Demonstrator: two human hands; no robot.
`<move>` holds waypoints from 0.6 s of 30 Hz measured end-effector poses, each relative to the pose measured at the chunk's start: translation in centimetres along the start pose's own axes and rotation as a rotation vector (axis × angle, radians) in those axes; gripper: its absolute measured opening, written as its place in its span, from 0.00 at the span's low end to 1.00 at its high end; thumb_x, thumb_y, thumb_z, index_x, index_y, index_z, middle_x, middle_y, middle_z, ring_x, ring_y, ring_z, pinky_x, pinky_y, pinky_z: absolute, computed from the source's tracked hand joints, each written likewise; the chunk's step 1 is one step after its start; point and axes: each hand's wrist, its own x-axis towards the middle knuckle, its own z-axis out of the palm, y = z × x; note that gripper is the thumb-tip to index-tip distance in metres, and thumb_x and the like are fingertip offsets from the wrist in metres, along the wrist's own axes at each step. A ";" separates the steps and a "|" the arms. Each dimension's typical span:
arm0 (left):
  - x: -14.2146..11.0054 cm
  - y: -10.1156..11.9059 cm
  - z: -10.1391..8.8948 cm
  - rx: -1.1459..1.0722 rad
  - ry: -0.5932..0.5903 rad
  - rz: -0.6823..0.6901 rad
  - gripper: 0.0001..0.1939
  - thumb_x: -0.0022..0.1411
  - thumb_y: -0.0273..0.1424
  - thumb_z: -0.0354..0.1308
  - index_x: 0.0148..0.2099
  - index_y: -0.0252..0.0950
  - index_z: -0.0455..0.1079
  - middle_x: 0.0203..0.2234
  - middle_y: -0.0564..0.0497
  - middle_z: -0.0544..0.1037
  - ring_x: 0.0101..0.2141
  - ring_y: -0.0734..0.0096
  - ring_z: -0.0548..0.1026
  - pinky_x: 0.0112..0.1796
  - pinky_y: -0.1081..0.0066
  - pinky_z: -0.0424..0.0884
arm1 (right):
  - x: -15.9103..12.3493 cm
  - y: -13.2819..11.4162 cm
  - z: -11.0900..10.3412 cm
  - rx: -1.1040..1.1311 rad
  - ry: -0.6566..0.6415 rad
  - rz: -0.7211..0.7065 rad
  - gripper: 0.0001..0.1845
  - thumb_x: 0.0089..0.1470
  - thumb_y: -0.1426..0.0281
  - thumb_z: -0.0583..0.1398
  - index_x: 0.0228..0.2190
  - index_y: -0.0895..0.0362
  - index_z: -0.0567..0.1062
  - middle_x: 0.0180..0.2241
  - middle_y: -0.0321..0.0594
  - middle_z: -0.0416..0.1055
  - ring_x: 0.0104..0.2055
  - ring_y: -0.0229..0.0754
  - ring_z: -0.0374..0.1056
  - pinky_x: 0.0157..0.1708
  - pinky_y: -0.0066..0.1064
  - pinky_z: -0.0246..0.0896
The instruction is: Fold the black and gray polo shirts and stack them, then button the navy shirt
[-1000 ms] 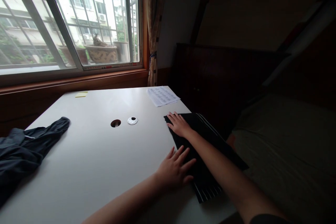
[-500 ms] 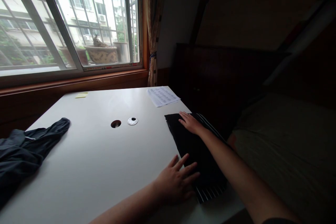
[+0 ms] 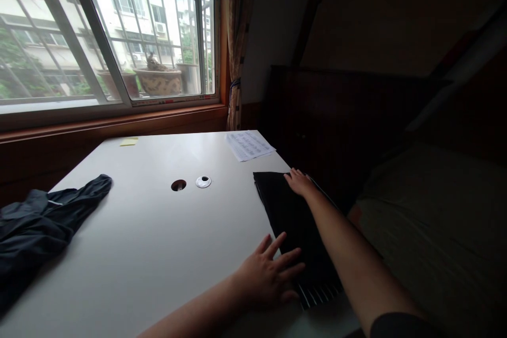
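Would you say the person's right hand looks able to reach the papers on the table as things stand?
Probably yes: the right hand lies at the far end of the black cloth, the papers lie just past it, and nothing visible blocks the way.

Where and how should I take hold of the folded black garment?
Probably the left edge of the folded black garment, on its far half, coming in low from the left across the white table: the cloth lies flat, with layers showing there, while the left hand blocks the nearer stretch and the right forearm the opposite side.
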 end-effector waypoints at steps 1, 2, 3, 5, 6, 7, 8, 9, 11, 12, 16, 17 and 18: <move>0.0 -0.1 0.0 -0.006 0.001 0.000 0.33 0.72 0.51 0.42 0.72 0.43 0.51 0.70 0.51 0.56 0.70 0.43 0.42 0.64 0.41 0.54 | -0.2 -0.7 -0.2 0.008 0.032 -0.023 0.36 0.68 0.56 0.39 0.67 0.63 0.56 0.69 0.57 0.50 0.71 0.58 0.46 0.66 0.59 0.41; -0.1 -0.1 0.0 -0.011 0.002 0.000 0.32 0.72 0.50 0.41 0.72 0.43 0.52 0.70 0.51 0.56 0.70 0.43 0.43 0.63 0.40 0.54 | -0.5 -1.5 -0.3 0.017 0.060 -0.062 0.35 0.68 0.57 0.39 0.67 0.64 0.55 0.70 0.56 0.49 0.72 0.57 0.44 0.67 0.58 0.40; -0.1 -0.2 0.0 -0.014 0.004 0.004 0.31 0.72 0.50 0.41 0.71 0.44 0.53 0.70 0.51 0.57 0.70 0.42 0.43 0.63 0.40 0.53 | -0.8 -2.5 -0.4 0.026 0.082 -0.116 0.34 0.68 0.58 0.39 0.68 0.63 0.55 0.70 0.53 0.47 0.72 0.55 0.43 0.68 0.55 0.39; -0.3 -0.2 -0.3 -0.016 -0.001 0.022 0.31 0.72 0.50 0.42 0.71 0.43 0.54 0.69 0.50 0.58 0.70 0.43 0.45 0.63 0.39 0.53 | -1.7 -4.6 -0.3 0.043 0.095 -0.243 0.33 0.68 0.58 0.41 0.68 0.59 0.55 0.71 0.46 0.48 0.73 0.50 0.42 0.69 0.48 0.39; -0.4 -0.3 -0.6 -0.015 -0.006 0.034 0.31 0.72 0.50 0.43 0.71 0.43 0.55 0.69 0.49 0.59 0.70 0.43 0.45 0.63 0.39 0.53 | -2.2 -5.7 -0.2 0.049 0.087 -0.305 0.33 0.68 0.56 0.42 0.68 0.57 0.56 0.71 0.43 0.48 0.73 0.47 0.42 0.70 0.45 0.39; -0.6 -0.2 -0.9 -0.013 -0.015 0.046 0.32 0.72 0.50 0.44 0.71 0.42 0.54 0.69 0.48 0.60 0.70 0.44 0.46 0.63 0.39 0.53 | -2.8 -6.8 0.1 0.052 0.075 -0.359 0.33 0.68 0.55 0.43 0.68 0.55 0.56 0.71 0.40 0.49 0.73 0.46 0.42 0.70 0.44 0.40; -0.9 -0.2 -1.3 -0.012 -0.025 0.056 0.32 0.72 0.50 0.44 0.71 0.42 0.54 0.68 0.47 0.60 0.70 0.45 0.46 0.63 0.39 0.53 | -3.3 -7.7 0.5 0.051 0.057 -0.413 0.33 0.68 0.54 0.44 0.68 0.54 0.56 0.71 0.40 0.49 0.73 0.47 0.42 0.70 0.44 0.39; -1.2 -0.2 -1.8 -0.011 -0.034 0.064 0.32 0.71 0.50 0.44 0.71 0.41 0.54 0.68 0.47 0.61 0.70 0.46 0.46 0.64 0.39 0.52 | -3.8 -8.6 0.9 0.039 0.036 -0.460 0.33 0.67 0.54 0.45 0.68 0.54 0.56 0.70 0.40 0.49 0.73 0.48 0.41 0.70 0.47 0.38; -2.3 -0.4 -3.0 -0.015 -0.048 0.076 0.32 0.71 0.50 0.45 0.71 0.42 0.55 0.68 0.48 0.61 0.70 0.48 0.47 0.65 0.41 0.51 | -4.6 -9.9 1.7 0.000 0.035 -0.488 0.33 0.67 0.54 0.47 0.68 0.53 0.57 0.70 0.41 0.50 0.73 0.52 0.39 0.69 0.52 0.35; -3.0 -0.5 -3.6 -0.018 -0.054 0.074 0.31 0.71 0.49 0.46 0.71 0.43 0.55 0.68 0.49 0.61 0.70 0.49 0.47 0.65 0.41 0.50 | -4.9 -10.5 2.1 -0.022 0.049 -0.479 0.32 0.66 0.55 0.48 0.67 0.52 0.57 0.70 0.41 0.50 0.73 0.53 0.38 0.69 0.55 0.33; -7.3 -1.5 -5.7 -0.001 -0.075 -0.049 0.30 0.72 0.45 0.49 0.72 0.48 0.51 0.68 0.52 0.62 0.70 0.53 0.48 0.66 0.44 0.50 | -5.6 -12.0 3.1 -0.078 0.112 -0.445 0.33 0.66 0.56 0.49 0.67 0.54 0.58 0.70 0.43 0.49 0.73 0.57 0.35 0.69 0.59 0.28; -8.6 -1.9 -6.1 0.015 -0.082 -0.098 0.30 0.72 0.45 0.49 0.72 0.49 0.50 0.68 0.53 0.61 0.70 0.54 0.48 0.66 0.45 0.51 | -5.8 -12.4 3.2 -0.086 0.116 -0.452 0.33 0.66 0.56 0.49 0.67 0.55 0.58 0.70 0.45 0.49 0.73 0.57 0.35 0.69 0.59 0.27; -9.9 -2.3 -6.3 0.034 -0.090 -0.146 0.30 0.72 0.44 0.49 0.72 0.50 0.49 0.69 0.54 0.60 0.70 0.54 0.48 0.66 0.46 0.53 | -6.0 -12.7 3.3 -0.091 0.119 -0.463 0.33 0.66 0.56 0.49 0.67 0.57 0.58 0.70 0.46 0.49 0.73 0.57 0.36 0.69 0.58 0.27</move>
